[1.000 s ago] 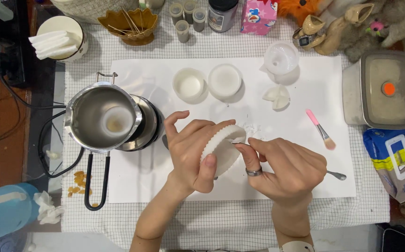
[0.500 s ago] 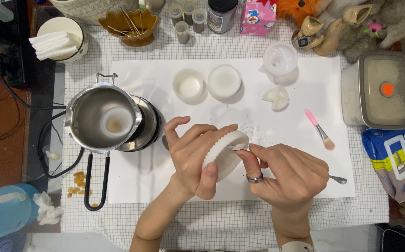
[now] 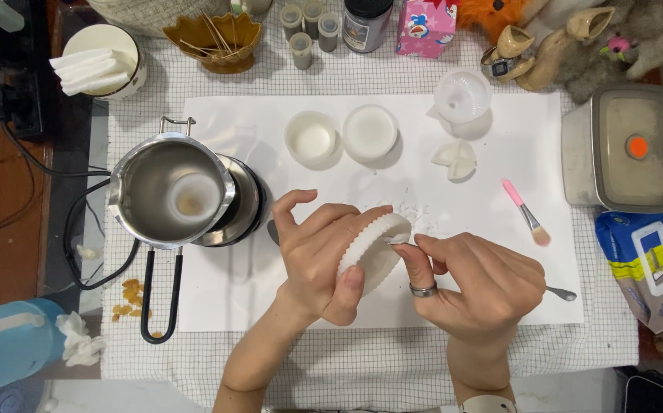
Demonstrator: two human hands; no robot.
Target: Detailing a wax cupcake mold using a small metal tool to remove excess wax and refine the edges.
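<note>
Hands at work over a sheet of white paper (image 3: 500,291), seen from above. The left hand (image 3: 320,256) cupped a white fluted mould (image 3: 373,251), fingers curled over its ribbed rim and thumb pressed against its underside, so that the open face tilted toward the other hand. The right hand (image 3: 481,283), a ring on one finger, pinched a slim metal tool (image 3: 561,292) between thumb and fingertips; its handle end stuck out past the hand to the right, while its working end met the mould's rim, the tip itself too small to make out. White flakes (image 3: 416,214) lay on the paper just beyond the mould, apparently scrapings caught by the sheet.

To the left, a steel pouring pot (image 3: 171,191) with a long black handle sat on a small hotplate (image 3: 243,203), its handle turned toward the near edge, away from the work. Two round white cups (image 3: 312,138) stood side by side at the far edge of the paper, with a clear funnel-like cup (image 3: 461,95) and a broken white piece (image 3: 454,157) to their right. A pink-handled brush (image 3: 526,213) lay well apart from the hands, near a lidded metal container (image 3: 626,145).
</note>
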